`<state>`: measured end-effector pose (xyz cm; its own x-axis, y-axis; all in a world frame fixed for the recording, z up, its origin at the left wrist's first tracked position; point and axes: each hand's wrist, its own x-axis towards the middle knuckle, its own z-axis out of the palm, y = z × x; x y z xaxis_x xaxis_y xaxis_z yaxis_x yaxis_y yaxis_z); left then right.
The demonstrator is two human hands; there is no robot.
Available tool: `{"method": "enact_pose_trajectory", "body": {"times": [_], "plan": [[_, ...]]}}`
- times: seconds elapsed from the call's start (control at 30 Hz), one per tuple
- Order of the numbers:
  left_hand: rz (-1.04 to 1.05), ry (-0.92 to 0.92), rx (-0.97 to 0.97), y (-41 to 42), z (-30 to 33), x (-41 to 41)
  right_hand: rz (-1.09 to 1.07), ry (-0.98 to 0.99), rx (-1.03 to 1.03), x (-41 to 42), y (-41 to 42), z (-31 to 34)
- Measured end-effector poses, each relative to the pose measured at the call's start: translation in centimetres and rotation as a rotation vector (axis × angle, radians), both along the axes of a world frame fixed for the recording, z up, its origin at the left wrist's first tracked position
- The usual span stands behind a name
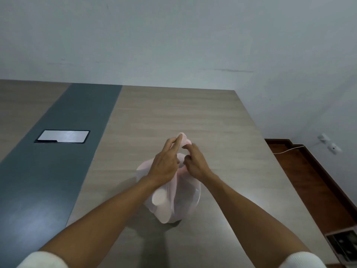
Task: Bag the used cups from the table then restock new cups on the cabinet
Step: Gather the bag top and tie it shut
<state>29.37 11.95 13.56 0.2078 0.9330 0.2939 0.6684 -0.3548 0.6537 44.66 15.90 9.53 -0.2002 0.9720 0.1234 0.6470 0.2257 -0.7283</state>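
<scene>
Bag [179, 206] of cups on table [222, 132]; left hand [166, 163] and right hand [195, 161] each grip its handles above.

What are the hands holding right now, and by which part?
Both hands grip the pink plastic bag by its handle loops at the top: the left hand and right hand pinch them together above the bag's mouth.

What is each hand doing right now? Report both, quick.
Left hand: closed, pinching a handle of the pink bag.
Right hand: closed on the bag's other handle.
</scene>
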Motion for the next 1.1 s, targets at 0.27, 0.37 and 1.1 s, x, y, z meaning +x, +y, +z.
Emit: {"method": "enact_pose_trajectory", "body": {"times": [0.27, 0.37, 1.1], "plan": [[0.211, -1.106, -0.443, 1.6, 1.6, 2.2, -0.164, 0.714, -0.402, 0.8, -0.2, 2.8], [0.303, -1.239, -0.57, 2.4, 1.7, 2.0, -0.227, 0.728, -0.457, 0.8, 0.2, 2.5], [0.467, -0.847, -0.694, 2.8, 1.1, 1.1, 0.056, 0.69, -0.367, -1.1, -1.4, 4.3]]}}
